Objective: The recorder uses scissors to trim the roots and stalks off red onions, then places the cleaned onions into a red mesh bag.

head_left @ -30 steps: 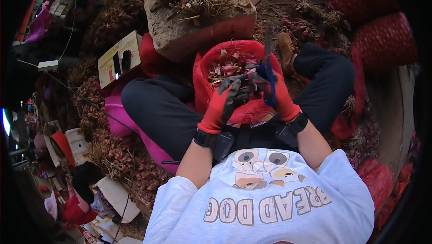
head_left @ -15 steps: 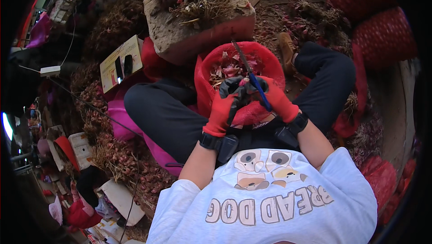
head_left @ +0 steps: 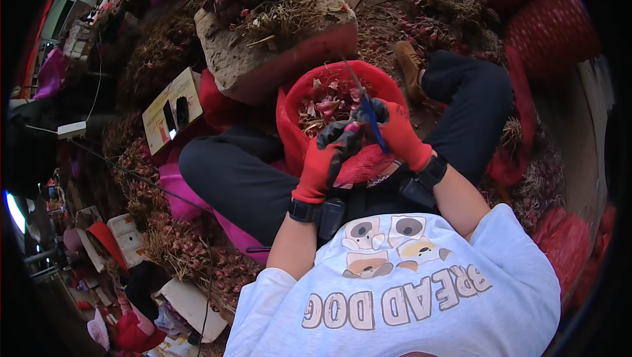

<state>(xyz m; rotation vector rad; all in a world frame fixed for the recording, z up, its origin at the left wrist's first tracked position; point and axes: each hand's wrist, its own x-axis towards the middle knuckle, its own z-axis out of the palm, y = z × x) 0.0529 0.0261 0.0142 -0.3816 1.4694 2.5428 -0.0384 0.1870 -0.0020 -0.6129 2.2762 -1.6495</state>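
Observation:
Both my hands wear red gloves with black palms and meet above an open red mesh bag (head_left: 295, 110) between my legs. My left hand (head_left: 324, 156) is closed on a small pink-red shallot (head_left: 353, 128), partly hidden by the fingers. In my closed right hand (head_left: 395, 130) is a blue-handled blade (head_left: 370, 116), its narrow dark end pointing up and away over the bag; whether it is a knife or shears I cannot tell. Shallots and papery skins (head_left: 329, 103) lie inside the bag.
Beyond the bag stands a pale block (head_left: 289, 54) heaped with dried shallots (head_left: 263, 1). A flat box (head_left: 158, 110) with dark phone-like devices lies left of it. Shallot heaps (head_left: 191, 245) spread along my left, and full red mesh sacks (head_left: 553, 34) stand at the far right.
The view has shifted slightly. My hands have drawn a little apart, and the shallot in my left hand shows more clearly. The blade stays in my right hand.

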